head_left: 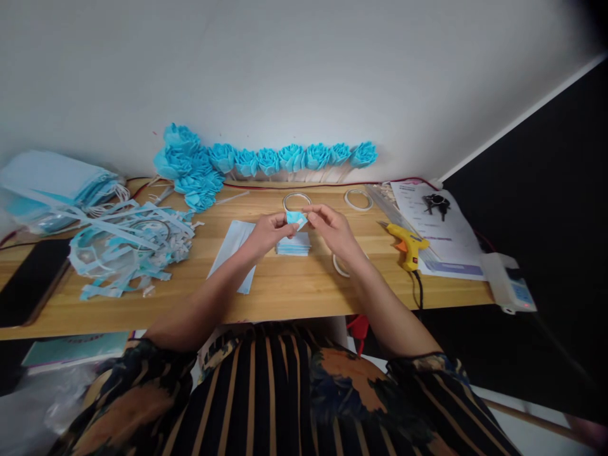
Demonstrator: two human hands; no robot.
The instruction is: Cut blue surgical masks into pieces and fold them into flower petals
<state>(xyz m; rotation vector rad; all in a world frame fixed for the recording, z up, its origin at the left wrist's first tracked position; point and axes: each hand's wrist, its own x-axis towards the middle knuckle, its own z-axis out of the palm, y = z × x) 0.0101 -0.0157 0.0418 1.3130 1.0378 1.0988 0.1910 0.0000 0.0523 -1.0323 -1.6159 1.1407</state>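
A small folded blue piece point(295, 218) with a white patch is pinched in my left hand point(272, 233). My right hand point(331, 229) is at the piece's right corner, its thumb and forefinger close together; whether they grip the corner is too small to tell. Just below the piece lies a small stack of light blue pieces point(293, 246) on the wooden table point(285, 297). Partly under my left forearm is a flat light blue sheet point(230, 247). One tape roll point(297, 201) sits behind my hands, and another point(341, 266) is partly hidden by my right wrist.
Blue fabric flowers point(292, 157) line the wall. To the left are strip scraps point(137, 244), a bagged mask stack point(52, 183) and a black phone point(33, 278). To the right are a third tape roll point(358, 200), a yellow glue gun point(407, 246), papers point(427, 234) and keys point(437, 204).
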